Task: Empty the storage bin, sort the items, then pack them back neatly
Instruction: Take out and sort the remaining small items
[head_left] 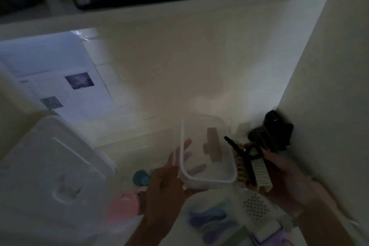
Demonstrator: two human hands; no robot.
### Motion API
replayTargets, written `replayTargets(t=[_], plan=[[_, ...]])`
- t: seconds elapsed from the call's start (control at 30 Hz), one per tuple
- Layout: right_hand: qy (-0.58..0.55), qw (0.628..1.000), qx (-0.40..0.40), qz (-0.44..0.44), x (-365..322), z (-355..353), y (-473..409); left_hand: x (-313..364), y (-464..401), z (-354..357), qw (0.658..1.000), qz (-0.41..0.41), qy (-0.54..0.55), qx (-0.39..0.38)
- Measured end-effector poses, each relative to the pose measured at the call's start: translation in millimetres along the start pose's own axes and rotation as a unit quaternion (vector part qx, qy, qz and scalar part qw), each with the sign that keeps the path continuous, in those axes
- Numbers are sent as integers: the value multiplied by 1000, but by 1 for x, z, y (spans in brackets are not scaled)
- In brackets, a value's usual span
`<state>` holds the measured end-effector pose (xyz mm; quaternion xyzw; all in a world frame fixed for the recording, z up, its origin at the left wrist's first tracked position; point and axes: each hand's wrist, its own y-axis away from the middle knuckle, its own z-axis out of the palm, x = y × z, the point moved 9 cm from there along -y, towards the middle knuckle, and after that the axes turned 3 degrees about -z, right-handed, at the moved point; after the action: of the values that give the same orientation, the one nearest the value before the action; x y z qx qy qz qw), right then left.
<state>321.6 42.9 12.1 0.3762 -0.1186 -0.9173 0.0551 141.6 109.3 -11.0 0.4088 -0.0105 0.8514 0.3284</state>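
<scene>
The head view is dim and blurred. Nearest, low on the white surface (159, 78), lie a clear packet of purple and blue items (211, 219) and a white perforated piece (255, 206); what they are cannot be told. A pink round thing (123, 204) and a teal cap (141, 178) sit to the left of the wrists.

Above these, the left hand (169, 181) grips the near left corner of a clear plastic box (207, 152), thumb outside the wall and fingers showing through it from behind. The box is rectangular with rounded corners and a white rim, tilted so its open mouth faces the camera; its long axis runs from near to far, leaning slightly right. A beige hair clip (212, 147) lies inside, lengthwise along that axis.

Just right of the box, the right hand (283, 177) clasps a bunch of hair clips: a black one (242, 155) whose teeth point up-left toward the box rim, a cream one (260, 171) and a tan one (240, 170) beside it.

Farther right, against the side wall, rests a pile of dark clips (273, 132). At the left sits a large white lid (50, 166), and beyond it a printed sheet (60, 78).
</scene>
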Motion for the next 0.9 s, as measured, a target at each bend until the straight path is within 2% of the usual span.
replayTargets(t=[0.13, 0.27, 0.37, 0.4, 0.53, 0.63, 0.67, 0.7, 0.77, 0.83, 0.9], plan=[[-24, 999, 20, -24, -4, 4, 3, 9, 6, -17, 990, 47, -119, 66], [-25, 995, 52, -87, -22, 19, 14, 12, 4, -24, 971, 32, -208, 116], [-18, 994, 10, -103, -23, 57, 11, 16, 2, -25, 936, 80, -310, 145], [-31, 995, -9, -95, -18, 72, 6, 17, 2, -17, 926, 106, -338, 130], [-75, 991, -82, -70, 12, 138, -16, 11, -2, -10, 902, 175, -369, 141], [-57, 998, -10, -26, 42, 144, -43, -17, -7, -19, 867, 62, -475, 140], [-53, 998, 23, -19, 48, 137, -49, -25, -7, -27, 862, 40, -481, 152], [-48, 997, 49, -19, 50, 128, -54, -22, -7, -27, 859, 58, -480, 165], [-26, 996, 78, -39, 42, 111, -55, 0, 0, -15, 861, 176, -448, 166], [5, 992, 98, -76, 27, 91, -53, 10, 0, -18, 861, 225, -424, 168], [37, 988, 118, -96, 14, 69, -51, 10, 1, -24, 893, 232, -359, 143]])
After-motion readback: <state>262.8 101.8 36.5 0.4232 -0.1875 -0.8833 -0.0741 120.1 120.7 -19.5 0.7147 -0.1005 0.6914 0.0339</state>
